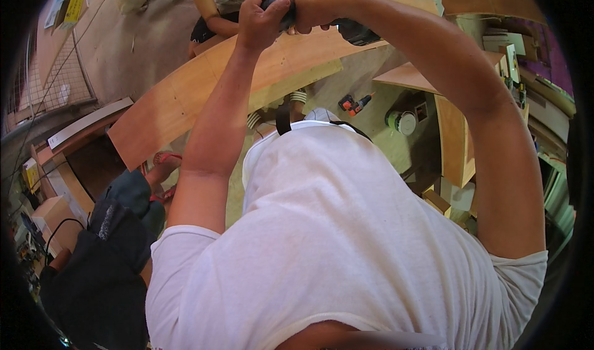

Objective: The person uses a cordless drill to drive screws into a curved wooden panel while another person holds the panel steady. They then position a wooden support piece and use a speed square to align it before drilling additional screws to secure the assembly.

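Both hands are up at the far edge of a long plywood panel (247,78), wrapped around a dark power tool (346,29). The left hand (263,19) is curled tight over its rounded back end, the right hand (318,7) closed on the part just beside it, fingers fully wrapped, nothing else in either. The tool's dark body lies against the panel's upper edge, pointing off to the person's right. Another person (223,4) crouches right behind the board. An orange cordless drill (352,104) lies on the floor well below, beside a round green-rimmed can (405,121). To my eye the job wants firm, even pressure from both hands, the tool kept flat to the wood, and care for the one crouching close.
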{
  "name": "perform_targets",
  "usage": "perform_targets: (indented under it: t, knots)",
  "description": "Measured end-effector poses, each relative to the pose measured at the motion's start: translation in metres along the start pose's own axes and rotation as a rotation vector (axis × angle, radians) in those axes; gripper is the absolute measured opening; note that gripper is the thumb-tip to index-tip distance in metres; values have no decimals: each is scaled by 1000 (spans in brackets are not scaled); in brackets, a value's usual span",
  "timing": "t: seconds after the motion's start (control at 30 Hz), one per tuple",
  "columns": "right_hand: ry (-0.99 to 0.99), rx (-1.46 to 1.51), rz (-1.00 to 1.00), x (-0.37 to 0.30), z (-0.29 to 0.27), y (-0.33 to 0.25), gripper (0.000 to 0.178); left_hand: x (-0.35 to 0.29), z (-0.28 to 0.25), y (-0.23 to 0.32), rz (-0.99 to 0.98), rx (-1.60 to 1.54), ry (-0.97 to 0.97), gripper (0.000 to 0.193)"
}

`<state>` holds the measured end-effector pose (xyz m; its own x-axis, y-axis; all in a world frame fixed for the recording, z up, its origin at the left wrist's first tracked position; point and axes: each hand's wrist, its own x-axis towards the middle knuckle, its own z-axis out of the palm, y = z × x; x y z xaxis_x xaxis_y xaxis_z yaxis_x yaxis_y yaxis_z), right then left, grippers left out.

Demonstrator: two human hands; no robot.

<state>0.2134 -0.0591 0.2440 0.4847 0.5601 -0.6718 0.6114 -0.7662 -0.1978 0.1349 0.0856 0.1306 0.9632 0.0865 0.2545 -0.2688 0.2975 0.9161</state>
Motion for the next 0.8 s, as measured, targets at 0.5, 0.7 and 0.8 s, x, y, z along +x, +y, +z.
perform_targets:
  t: [0.5,0.7,0.8]
  knots:
    - [-159,-91,-45,5,-8,-9,11,-4,-4,-13,52,26,42,23]
    - [-164,-95,-39,6,-5,-11,12,-10,-2,-19,87,27,33,24]
    - [-170,-96,-33,8,-4,-13,12,-13,-3,-23,31,-121,37,25]
